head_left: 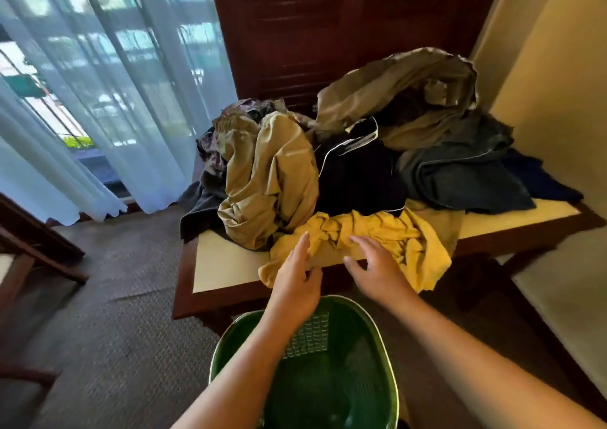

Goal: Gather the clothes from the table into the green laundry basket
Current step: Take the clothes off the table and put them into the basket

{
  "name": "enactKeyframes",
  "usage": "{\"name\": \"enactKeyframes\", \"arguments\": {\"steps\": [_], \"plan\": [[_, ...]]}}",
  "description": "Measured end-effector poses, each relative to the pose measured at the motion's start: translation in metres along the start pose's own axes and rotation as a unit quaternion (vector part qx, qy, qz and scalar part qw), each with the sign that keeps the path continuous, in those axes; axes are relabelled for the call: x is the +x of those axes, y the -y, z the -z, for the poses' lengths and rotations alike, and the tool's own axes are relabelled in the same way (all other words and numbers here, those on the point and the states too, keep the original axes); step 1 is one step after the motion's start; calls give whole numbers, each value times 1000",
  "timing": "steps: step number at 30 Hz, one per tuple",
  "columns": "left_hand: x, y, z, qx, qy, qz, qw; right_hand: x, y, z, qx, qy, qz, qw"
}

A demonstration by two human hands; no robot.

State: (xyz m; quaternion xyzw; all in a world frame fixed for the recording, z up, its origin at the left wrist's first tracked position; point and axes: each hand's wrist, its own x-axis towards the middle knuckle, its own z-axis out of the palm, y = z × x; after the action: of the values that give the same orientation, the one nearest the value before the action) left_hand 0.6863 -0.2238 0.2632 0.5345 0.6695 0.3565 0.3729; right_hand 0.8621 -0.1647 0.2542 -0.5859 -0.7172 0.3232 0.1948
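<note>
Both hands are spread, fingers straight or loosely bent, gripping nothing. The left hand and right hand reach side by side over a crumpled yellow cloth that droops off the worktop's near edge; whether they touch it I cannot tell. Behind it lie the heaped clothes: a shiny, creased khaki garment, a black one with white piping, folded denim and a puffed olive piece. The rounded green plastic basket, with a grid-patterned wall, stands on the floor between the forearms
</note>
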Motion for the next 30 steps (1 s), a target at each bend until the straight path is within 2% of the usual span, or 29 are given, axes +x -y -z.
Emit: {"name": "enactKeyframes", "arguments": {"steps": [3, 6, 8, 10, 12, 14, 16, 19, 21, 23, 25, 27, 28, 30], "plan": [[28, -12, -32, 1, -21, 42, 999, 68, -52, 21, -124, 52, -81, 988], [48, -20, -62, 21, -26, 85, 996, 112, -99, 32, -137, 110, -141, 974], [62, -24, -80, 30, -33, 97, 994, 131, -124, 36, -161, 131, -127, 970], [75, -34, -95, 9, -43, 112, 993, 137, -137, 42, -175, 110, -83, 975], [82, -44, -106, -6, -49, 115, 992, 137, -140, 49, -101, 94, -24, 990], [86, -51, -111, 20, -52, 90, 994, 131, -126, 63, 63, 94, -2, 994], [89, -50, -114, 29, -33, 80, 996, 118, -98, 85, 203, 120, 8, 972], [90, -50, -112, 7, -26, 30, 999, 98, -58, 124, 334, 223, 68, 913], [85, -62, -107, -105, -55, 12, 993, 97, -39, 146, 387, 280, 96, 873], [82, -74, -102, -208, -112, 26, 971, 111, -26, 156, 403, 285, 85, 865], [79, -81, -97, -266, -160, 44, 950, 140, -21, 151, 341, 221, 102, 908], [78, -85, -90, -339, -187, 56, 920, 182, -23, 135, 173, 150, 179, 957], [78, -89, -86, -370, -200, 67, 905, 202, -23, 125, 56, 142, 214, 965], [79, -95, -79, -389, -224, 91, 889, 235, -23, 106, -163, 172, 222, 946]]}}
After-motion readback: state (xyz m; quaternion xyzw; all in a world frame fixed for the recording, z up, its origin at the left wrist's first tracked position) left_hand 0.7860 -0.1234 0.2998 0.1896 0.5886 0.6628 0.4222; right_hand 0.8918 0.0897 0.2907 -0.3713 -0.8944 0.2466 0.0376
